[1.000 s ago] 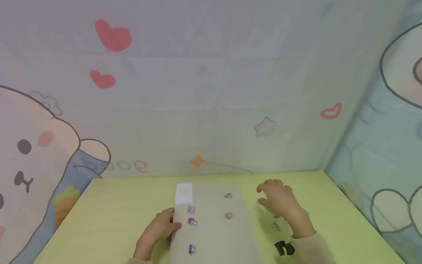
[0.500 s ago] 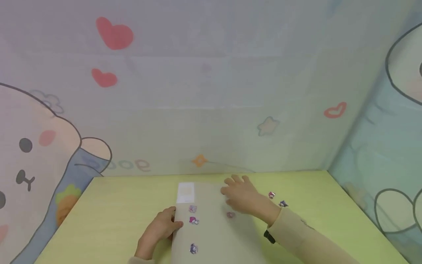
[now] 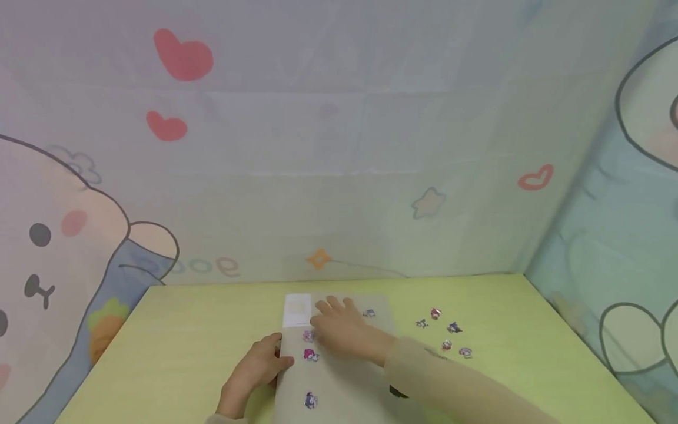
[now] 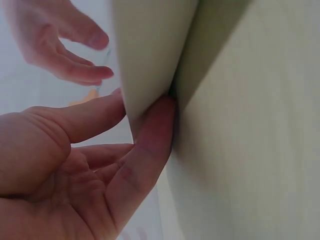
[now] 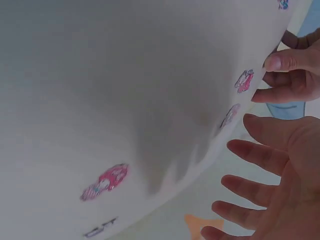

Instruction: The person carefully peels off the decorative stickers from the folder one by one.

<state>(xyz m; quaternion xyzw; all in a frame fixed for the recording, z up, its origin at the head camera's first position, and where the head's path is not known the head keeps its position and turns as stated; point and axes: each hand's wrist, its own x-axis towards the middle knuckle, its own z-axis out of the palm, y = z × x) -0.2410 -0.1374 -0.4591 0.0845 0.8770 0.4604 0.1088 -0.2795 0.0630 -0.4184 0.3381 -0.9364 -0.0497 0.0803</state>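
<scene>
The sheet of pale card (image 3: 339,388) lies on the yellow desk (image 3: 201,330), in front of the person, its near end cut off below; I can't tell whether it is one sheet or a folded one. The left hand (image 3: 258,362) has its left edge pinched, thumb above and bent fingers (image 4: 145,145) tucked beneath, close to the desktop.

The right hand (image 3: 341,327) hovers over the far part of the sheet, just beside the white label (image 3: 297,310) in its far left corner. Its fingers (image 5: 250,192) are spread well apart, only slightly bent, and grip nothing that I can see; their shadow falls on the card.

Five stickers sit on the card: a dark-haired one (image 3: 311,400), a magenta one (image 3: 311,355) and a pale pink one (image 3: 308,336) down the left side, a small black-and-white one (image 3: 368,313) at the far right, and a pink one (image 5: 105,182) that the right arm hides from the head view.

To the right, five loose stickers (image 3: 454,327) lie scattered on bare desk. The right sleeve (image 3: 461,386) covers most of a black object (image 3: 398,391), too little of it showing to name. A faint marking by the sleeve's upper edge is too small to read. Behind hangs a cartoon-printed cloth (image 3: 296,129).
</scene>
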